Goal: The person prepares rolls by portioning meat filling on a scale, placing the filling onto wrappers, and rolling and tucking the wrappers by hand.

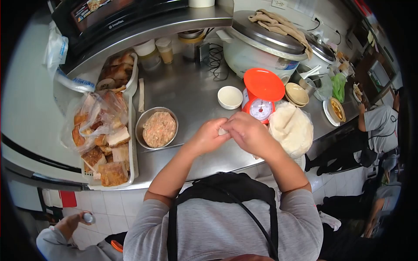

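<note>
Both my hands meet over the front of the steel counter. My left hand [208, 138] and my right hand [249, 134] pinch a small pale piece [223, 131] between their fingertips; it looks like dough. To the left sits a metal bowl [176, 116] filled with minced meat mixture [159, 129]. Just behind my hands are a white bowl [230, 97] and a red scale [264, 85] with a round dial. Close to my right hand, a large pale mass like dough [291, 130] lies partly in plastic.
At left, a white basket [133, 148] holds chunks of browned meat [114, 174] under plastic. A big cooker [250, 54] stands behind the scale, with stacked bowls [297, 94] beside it. Other people [381, 124] are at right; another person's hand [72, 222] shows at lower left.
</note>
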Action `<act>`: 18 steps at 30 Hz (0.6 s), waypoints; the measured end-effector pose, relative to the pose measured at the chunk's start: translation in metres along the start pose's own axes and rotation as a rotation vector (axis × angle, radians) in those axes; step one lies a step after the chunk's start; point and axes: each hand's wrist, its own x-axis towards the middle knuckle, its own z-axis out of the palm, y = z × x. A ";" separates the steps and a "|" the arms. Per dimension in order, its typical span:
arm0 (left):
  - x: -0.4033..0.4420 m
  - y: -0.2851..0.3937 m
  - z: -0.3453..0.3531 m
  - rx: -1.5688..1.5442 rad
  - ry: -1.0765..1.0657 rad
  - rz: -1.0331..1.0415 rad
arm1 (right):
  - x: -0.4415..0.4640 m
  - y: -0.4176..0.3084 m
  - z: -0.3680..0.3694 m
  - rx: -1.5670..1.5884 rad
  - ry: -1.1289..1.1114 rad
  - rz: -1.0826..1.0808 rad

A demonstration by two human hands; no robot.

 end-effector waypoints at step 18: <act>-0.039 0.025 -0.001 0.476 0.385 0.194 | -0.015 -0.030 0.032 0.252 0.160 0.196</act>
